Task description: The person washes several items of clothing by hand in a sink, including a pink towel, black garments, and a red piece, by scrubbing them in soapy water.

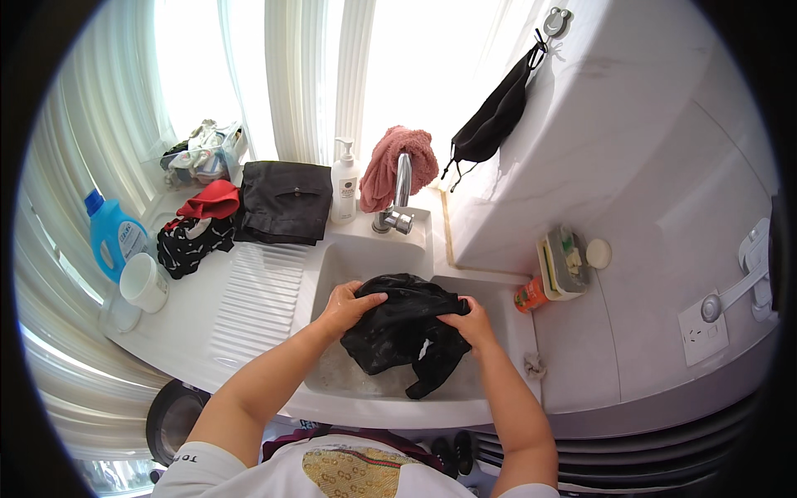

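A black garment (398, 319) with a small white label hangs bunched between my two hands over the white sink (330, 270). My left hand (352, 308) grips its upper left edge, thumb on top. At the upper right edge, my right hand (473, 322) pinches the cloth between thumb and fingers. The lower part of the garment droops into the basin and covers much of its floor. Behind the sink stands a chrome faucet (402, 187), with a pink towel (383, 170) draped over and around it.
Left of the basin is a ribbed washboard (259, 303). Beyond it lie folded dark trousers (284, 202), a black patterned cloth (193, 246) and a red cloth (214, 200). A blue detergent bottle (112, 236), white tub (144, 283) and pump bottle (344, 187) stand nearby. An orange container (529, 295) is at right.
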The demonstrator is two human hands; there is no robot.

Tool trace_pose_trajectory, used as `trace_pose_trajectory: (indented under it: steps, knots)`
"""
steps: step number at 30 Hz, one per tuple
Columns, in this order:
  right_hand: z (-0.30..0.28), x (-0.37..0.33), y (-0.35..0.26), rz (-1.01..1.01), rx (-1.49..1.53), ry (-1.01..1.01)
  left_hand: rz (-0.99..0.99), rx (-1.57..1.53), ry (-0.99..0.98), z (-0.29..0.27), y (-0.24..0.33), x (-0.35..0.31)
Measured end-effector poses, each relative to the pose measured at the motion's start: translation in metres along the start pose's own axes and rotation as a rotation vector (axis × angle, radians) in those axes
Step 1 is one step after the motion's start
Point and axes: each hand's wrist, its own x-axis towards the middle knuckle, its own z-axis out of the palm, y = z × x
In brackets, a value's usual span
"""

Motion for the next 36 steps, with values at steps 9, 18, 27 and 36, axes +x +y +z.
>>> trace_pose_trajectory:
  steps: [9,18,27,36]
  knots:
    - [-0.029,0.028,0.088,0.028,-0.688,-0.431,0.166,0.770,0.063,-0.021,-0.029,0.030]
    - [0.074,0.028,0.088,-0.514,-1.415,-0.686,-0.255,1.571,-0.224,0.011,-0.096,0.008]
    - [0.116,0.074,0.146,-0.392,-1.393,-0.752,-0.367,1.612,-0.346,0.000,-0.153,0.047]
    - [0.106,0.091,0.133,-0.238,-1.175,-0.904,-0.357,1.517,-0.452,-0.019,-0.207,0.072]
